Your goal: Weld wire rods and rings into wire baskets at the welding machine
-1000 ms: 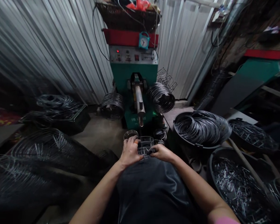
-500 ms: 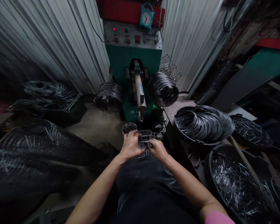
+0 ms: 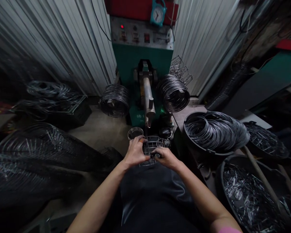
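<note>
A small wire basket frame [image 3: 150, 146] rests over my lap, just below the tip of the metal arm [image 3: 147, 98] of a green machine [image 3: 142, 61]. My left hand [image 3: 135, 151] grips the frame's left side, fingers curled round its wires. On the frame's right side my right hand [image 3: 167, 158] is closed, pinching a small dark piece against the wires. Two round wire rings stand close beyond the frame, one to the left [image 3: 135, 132] and one to the right [image 3: 166, 132].
Wire coils hang on either side of the machine [image 3: 114, 100] [image 3: 173, 93]. A black tub of wire rings [image 3: 215, 131] and tubs of short wire pieces [image 3: 251, 192] stand at my right. Stacked wire frames [image 3: 41, 152] lie at my left. Corrugated metal walls close in behind.
My view has tilted down and drawn closer to the machine. Both hands have kept hold of the wire frame, which has turned slightly between them.
</note>
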Tool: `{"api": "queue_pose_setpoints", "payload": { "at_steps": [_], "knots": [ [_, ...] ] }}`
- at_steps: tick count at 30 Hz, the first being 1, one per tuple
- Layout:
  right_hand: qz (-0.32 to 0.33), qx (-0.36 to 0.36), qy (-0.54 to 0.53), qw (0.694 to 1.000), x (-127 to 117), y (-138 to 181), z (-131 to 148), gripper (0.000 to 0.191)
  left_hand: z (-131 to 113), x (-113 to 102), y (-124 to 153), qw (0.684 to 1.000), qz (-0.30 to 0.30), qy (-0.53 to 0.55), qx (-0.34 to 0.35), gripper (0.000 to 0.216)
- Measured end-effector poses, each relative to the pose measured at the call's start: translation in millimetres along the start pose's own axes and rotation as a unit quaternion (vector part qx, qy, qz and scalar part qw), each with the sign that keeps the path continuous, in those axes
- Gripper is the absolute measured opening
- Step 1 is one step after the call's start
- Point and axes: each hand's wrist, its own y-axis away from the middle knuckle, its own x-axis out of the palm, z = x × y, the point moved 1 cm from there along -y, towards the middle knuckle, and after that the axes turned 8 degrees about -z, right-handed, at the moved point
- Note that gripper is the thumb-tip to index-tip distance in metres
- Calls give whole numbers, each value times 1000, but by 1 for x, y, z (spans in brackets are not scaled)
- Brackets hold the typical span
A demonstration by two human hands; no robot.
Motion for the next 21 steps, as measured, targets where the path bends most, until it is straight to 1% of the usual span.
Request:
{"api": "queue_pose_setpoints", "payload": {
  "at_steps": [7,13,21],
  "knots": [
    [-6,-27,34,999,-3,-19,-4,13,9,-1,-15,1000,0,9,-14,61],
    [2,-43,59,997,-2,-35,-13,15,22,2,-30,999,-29,25,-8,60],
    [8,-53,94,994,-1,-45,-21,17,33,7,-40,998,-55,44,-2,58]
  ]
}}
